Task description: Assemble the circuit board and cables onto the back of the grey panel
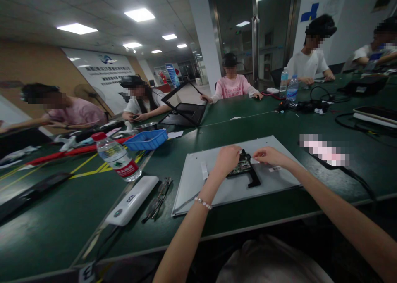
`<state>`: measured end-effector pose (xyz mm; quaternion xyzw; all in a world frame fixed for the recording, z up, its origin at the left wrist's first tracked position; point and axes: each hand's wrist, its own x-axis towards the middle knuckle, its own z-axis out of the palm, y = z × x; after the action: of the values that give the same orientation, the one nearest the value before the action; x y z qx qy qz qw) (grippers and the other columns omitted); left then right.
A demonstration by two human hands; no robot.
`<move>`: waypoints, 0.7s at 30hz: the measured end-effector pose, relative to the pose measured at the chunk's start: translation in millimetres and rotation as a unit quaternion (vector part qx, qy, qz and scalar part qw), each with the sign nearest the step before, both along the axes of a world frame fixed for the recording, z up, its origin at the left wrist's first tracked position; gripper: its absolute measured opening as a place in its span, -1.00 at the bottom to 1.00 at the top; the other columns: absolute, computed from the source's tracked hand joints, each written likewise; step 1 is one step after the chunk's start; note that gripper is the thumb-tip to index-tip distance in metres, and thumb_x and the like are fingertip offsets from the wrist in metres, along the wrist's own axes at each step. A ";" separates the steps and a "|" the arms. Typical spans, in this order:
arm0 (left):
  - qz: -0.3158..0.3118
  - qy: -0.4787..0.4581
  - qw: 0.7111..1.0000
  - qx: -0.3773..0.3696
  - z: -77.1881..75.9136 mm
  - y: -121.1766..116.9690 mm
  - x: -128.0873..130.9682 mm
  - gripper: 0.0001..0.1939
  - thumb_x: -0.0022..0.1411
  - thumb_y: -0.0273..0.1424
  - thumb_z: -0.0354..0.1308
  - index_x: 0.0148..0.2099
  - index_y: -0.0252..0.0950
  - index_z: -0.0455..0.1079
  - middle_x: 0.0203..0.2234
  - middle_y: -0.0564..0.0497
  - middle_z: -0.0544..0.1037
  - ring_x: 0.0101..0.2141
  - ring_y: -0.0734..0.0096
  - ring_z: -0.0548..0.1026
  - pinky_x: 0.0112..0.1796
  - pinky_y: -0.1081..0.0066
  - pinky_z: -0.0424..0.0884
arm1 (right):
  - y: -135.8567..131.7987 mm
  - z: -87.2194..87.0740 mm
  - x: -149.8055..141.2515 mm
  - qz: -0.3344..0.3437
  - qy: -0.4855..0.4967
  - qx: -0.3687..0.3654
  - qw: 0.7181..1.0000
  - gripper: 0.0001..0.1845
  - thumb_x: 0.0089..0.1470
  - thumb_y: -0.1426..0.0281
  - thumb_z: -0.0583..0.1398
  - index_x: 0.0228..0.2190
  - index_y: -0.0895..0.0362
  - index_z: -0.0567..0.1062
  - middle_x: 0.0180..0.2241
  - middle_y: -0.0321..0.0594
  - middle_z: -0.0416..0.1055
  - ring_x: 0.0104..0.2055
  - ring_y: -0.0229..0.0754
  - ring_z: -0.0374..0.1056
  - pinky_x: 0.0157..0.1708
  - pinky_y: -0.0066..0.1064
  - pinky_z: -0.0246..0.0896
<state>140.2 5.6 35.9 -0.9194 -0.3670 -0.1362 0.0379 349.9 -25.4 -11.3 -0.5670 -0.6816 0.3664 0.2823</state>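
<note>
A flat grey panel (189, 188) lies on the green table in front of me. On its middle rests a green circuit board (243, 164) with a black plastic bracket (254, 179) around it. My left hand (228, 160) curls over the board's left and far edge, its fingertips partly hidden behind the board. At the board's right edge, my right hand (269, 155) has thumb and index finger pinched together beside a small whitish piece (254, 160). Whether that piece is between its fingers is too small to tell. A thin cable (190, 199) runs along the panel's left side.
Left of the panel are glasses (157, 200), a white power bank (133, 200), a water bottle (118, 157) and a blue tray (147, 139). A phone-like device (325, 153) with a cable lies right. Across the table, several people sit near a black frame (184, 111).
</note>
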 end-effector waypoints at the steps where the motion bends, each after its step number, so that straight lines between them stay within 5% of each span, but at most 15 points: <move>1: -0.019 -0.017 1.000 -0.010 0.8 -5.2 -1.3 -0.69 0.29 -0.50 -0.10 -0.03 -0.31 0.41 -0.15 -0.10 0.52 -0.11 0.30 0.45 -0.07 0.37 0.31 | 0.6 -1.7 -0.4 0.004 0.003 -0.001 1.000 -0.75 0.00 0.36 0.15 -0.29 0.19 0.54 -0.40 -0.18 0.49 -0.45 -0.27 0.34 -0.49 -0.50 0.19; 7: -0.131 -0.072 0.987 -0.061 -5.0 -28.6 -6.6 -0.62 0.25 -0.60 -0.11 0.04 -0.28 0.36 -0.07 -0.08 0.45 -0.04 0.31 0.38 0.01 0.30 0.28 | 1.8 -7.3 -0.8 0.030 0.039 0.010 0.999 -0.73 -0.02 0.32 0.16 -0.30 0.19 0.55 -0.38 -0.16 0.51 -0.43 -0.24 0.35 -0.48 -0.48 0.21; 21: -0.181 -0.088 0.978 -0.057 -23.4 -31.3 -6.9 -0.70 0.31 -0.51 -0.10 0.01 -0.29 0.37 -0.06 -0.09 0.43 -0.01 0.31 0.34 0.06 0.26 0.25 | -4.5 1.1 -5.9 0.031 0.054 0.005 0.998 -0.75 -0.06 0.35 0.21 -0.30 0.21 0.54 -0.43 -0.15 0.52 -0.42 -0.23 0.38 -0.42 -0.45 0.26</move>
<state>133.3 -25.7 12.5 -0.9559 -0.2031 -0.1995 -0.0726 344.0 -29.9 -10.2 -0.5234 -0.6847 0.4017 0.3096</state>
